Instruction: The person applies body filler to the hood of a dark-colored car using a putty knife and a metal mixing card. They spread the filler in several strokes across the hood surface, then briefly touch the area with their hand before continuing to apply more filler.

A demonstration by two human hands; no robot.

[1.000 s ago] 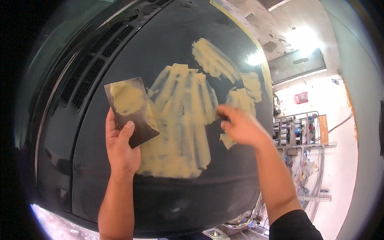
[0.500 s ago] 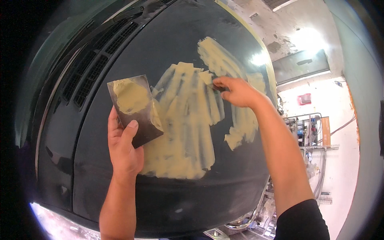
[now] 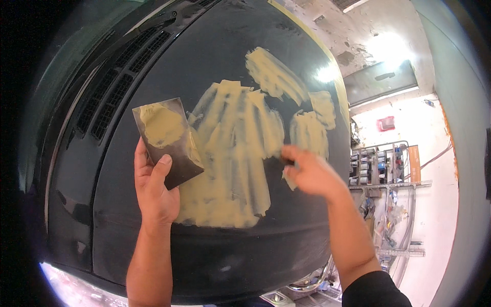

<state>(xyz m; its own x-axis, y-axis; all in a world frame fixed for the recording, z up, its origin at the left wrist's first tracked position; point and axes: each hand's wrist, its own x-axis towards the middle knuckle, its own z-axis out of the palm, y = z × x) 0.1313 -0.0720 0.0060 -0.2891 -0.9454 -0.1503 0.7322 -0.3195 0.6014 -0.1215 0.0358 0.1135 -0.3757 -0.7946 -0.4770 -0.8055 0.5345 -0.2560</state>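
Yellow filler putty (image 3: 230, 169) lies in streaky patches over a dark car hood (image 3: 302, 225). My left hand (image 3: 158, 189) grips a flat dark rectangular putty board (image 3: 179, 171), thumb on top, held above the hood's left part. A thick dab of yellow putty (image 3: 161, 125) sits on the board's far end, with more smeared along its right edge. My right hand (image 3: 313, 171), somewhat blurred, is closed on a small dark putty spreader (image 3: 288, 162), mostly hidden by the fingers. It is over the gap between the large patch and the smaller right-hand patch (image 3: 309, 133).
Black vent grilles (image 3: 110, 100) run along the hood's left side. Yellow masking tape (image 3: 322, 48) lines its far right edge. Beyond, at right, a metal rack (image 3: 381, 166) holds several bottles or cans against a white wall (image 3: 434, 204).
My right hand has swept toward me from the top of the large patch to its lower right. My left hand and the board have barely shifted.
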